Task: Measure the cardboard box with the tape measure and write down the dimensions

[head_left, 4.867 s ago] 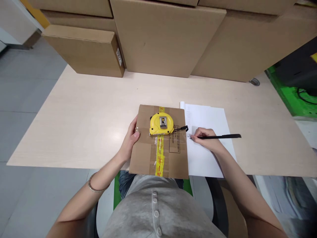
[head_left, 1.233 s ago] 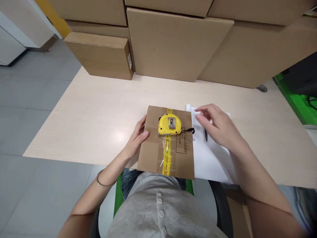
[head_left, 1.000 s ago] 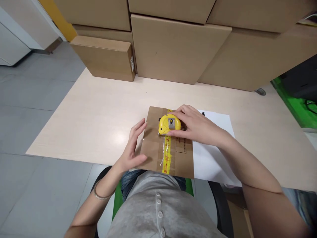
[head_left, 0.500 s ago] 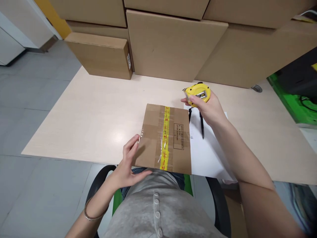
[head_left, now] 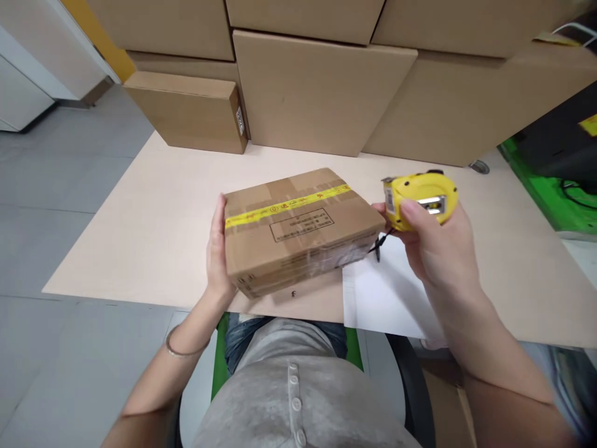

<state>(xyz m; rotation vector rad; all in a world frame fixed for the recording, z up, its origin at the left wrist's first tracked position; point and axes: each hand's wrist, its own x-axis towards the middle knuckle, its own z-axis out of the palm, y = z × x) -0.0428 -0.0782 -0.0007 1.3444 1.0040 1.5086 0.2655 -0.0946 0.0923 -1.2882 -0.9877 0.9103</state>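
Observation:
A taped cardboard box (head_left: 298, 224) with a yellow tape strip and a printed label frame is turned sideways and tilted above the table's front part. My left hand (head_left: 218, 252) grips its left end, the palm along that side and some fingers hidden. In my right hand (head_left: 433, 239) is a yellow tape measure (head_left: 422, 199), held with the thumb across its face; its metal tip is at the case's left edge. Fingertips of the right hand reach the box's right corner. A dark strap dangles below the tape measure.
White paper (head_left: 392, 292) lies at the table's front, a black pen (head_left: 377, 251) partly hidden on it. Large cardboard boxes (head_left: 317, 93) form a wall at the back, with a smaller box (head_left: 186, 115) at back left. A green surface (head_left: 536, 193) stands right.
The cardboard box has been lifted and rotated about a quarter turn. My left hand has closed on its left end. My right hand has moved right and nearer with the tape measure.

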